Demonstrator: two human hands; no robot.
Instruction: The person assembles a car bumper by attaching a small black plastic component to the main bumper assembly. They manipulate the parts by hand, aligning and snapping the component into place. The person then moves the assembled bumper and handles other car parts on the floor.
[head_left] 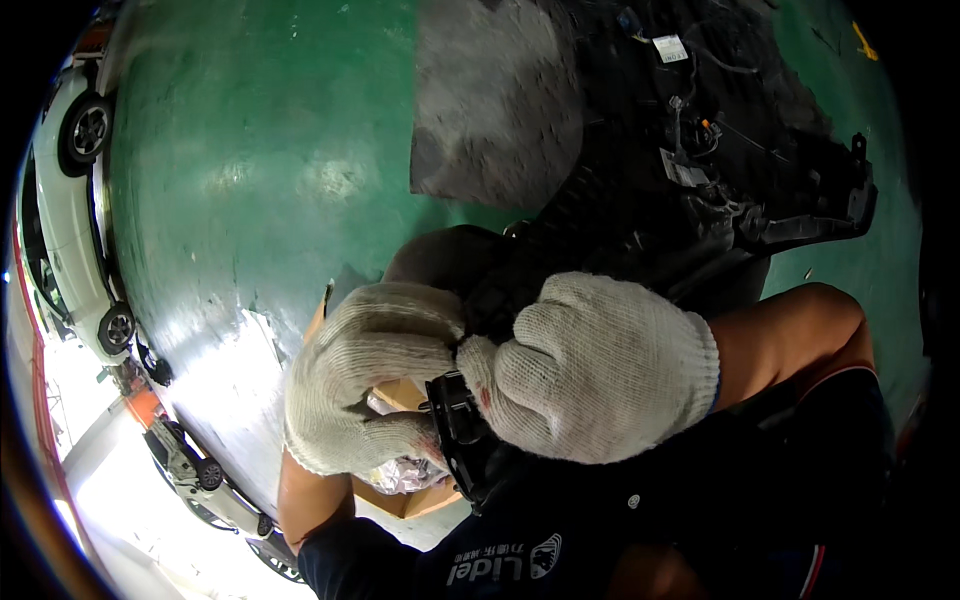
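Note:
Both of my hands wear off-white knitted work gloves and meet close in front of my body. My left hand (370, 375) curls around the left side of a black plastic part (462, 430), its thumb against the lower edge. Closed into a fist, my right hand (605, 370) presses thumb and forefinger against the upper right of that part. The gloves hide much of it, so its exact kind does not show. Dark stains mark the right glove's fingertips.
Below my left hand stands an open cardboard box (405, 505) with clear plastic bags (405, 475). Beyond my hands lie a large black vehicle trim assembly with wiring (690, 150) and a grey mat (495, 100) on the green floor (250, 130). Cars, including a white car (75, 200), stand at left.

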